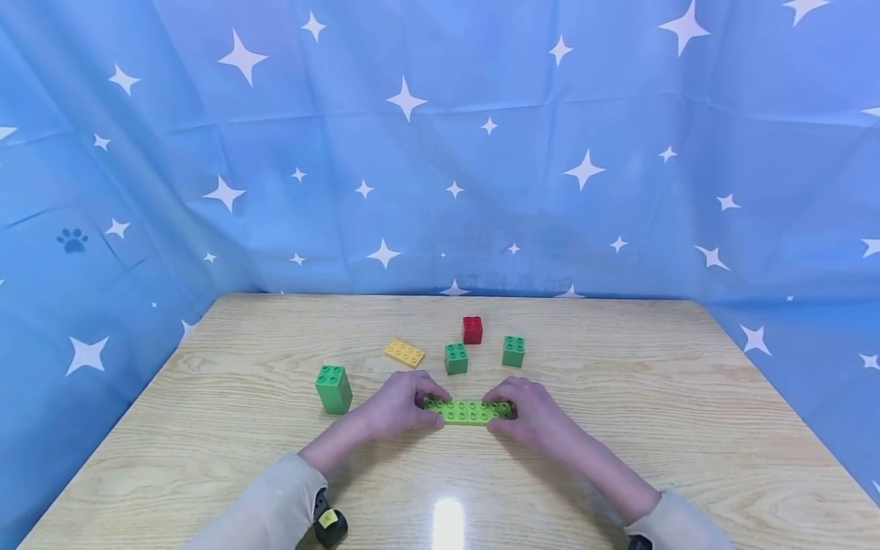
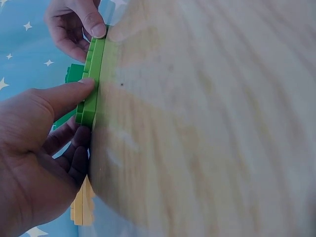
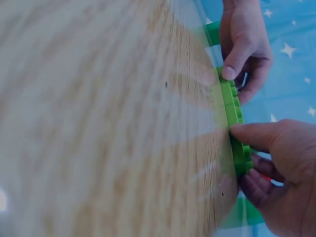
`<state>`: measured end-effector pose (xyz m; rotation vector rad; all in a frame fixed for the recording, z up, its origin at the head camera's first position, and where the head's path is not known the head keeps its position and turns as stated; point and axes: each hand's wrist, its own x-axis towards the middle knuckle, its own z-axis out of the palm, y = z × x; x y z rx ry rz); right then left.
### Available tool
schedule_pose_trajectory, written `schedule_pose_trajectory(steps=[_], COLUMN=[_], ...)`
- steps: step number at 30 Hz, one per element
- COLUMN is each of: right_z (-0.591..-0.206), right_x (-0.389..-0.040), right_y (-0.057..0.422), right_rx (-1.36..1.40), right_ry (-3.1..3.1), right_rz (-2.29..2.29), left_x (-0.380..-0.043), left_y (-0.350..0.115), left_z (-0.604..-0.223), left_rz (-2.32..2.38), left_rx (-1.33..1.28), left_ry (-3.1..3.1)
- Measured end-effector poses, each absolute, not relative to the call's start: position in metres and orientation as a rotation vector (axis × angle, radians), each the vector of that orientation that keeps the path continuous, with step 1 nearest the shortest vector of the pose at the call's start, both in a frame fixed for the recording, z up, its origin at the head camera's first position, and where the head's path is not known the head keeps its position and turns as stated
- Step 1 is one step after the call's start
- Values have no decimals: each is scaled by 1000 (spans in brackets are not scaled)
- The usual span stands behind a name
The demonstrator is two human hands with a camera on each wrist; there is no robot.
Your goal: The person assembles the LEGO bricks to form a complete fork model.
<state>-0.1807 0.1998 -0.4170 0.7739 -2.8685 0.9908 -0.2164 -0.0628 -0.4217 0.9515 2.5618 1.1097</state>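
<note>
While the left hand (image 1: 402, 401) pinches the outer part of the left lime brick (image 1: 456, 413) between thumb and fingers, the right hand (image 1: 525, 409) grips the right lime brick (image 1: 479, 413) the same way. Thumbs sit along the near edge, fingertips at the far one. Both bricks lie flat, end to end, at the tabletop's (image 1: 687, 397) middle, a thin seam between them.

From that seam, a green brick (image 1: 457, 359) stands near at 12 o'clock, a red brick (image 1: 472, 331) behind it; a second green brick (image 1: 513, 351) is at 1, a yellow plate (image 1: 405, 353) at 11, a tall green block (image 1: 334, 389) at 9, just beyond the left hand. Bare wood opens widely toward 3 and 6 o'clock; the slanting side edges lie well apart, and the far edge meets blue cloth (image 1: 440, 153).
</note>
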Motion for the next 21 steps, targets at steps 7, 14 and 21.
schedule_pose_trajectory(steps=[7, 14, 21], right_z=[-419, -415, -404], right_x=[-182, -180, -202], right_y=[204, 212, 224], right_rx=[774, 572, 380], right_ry=[-2839, -2822, -2590], right_rz=[1098, 1279, 1270], left_x=[-217, -216, -217], left_y=[-63, -65, -65], left_z=[-424, -426, -427], left_rz=[1131, 1165, 1176], left_rx=[947, 906, 898], left_ry=[2554, 2532, 2531])
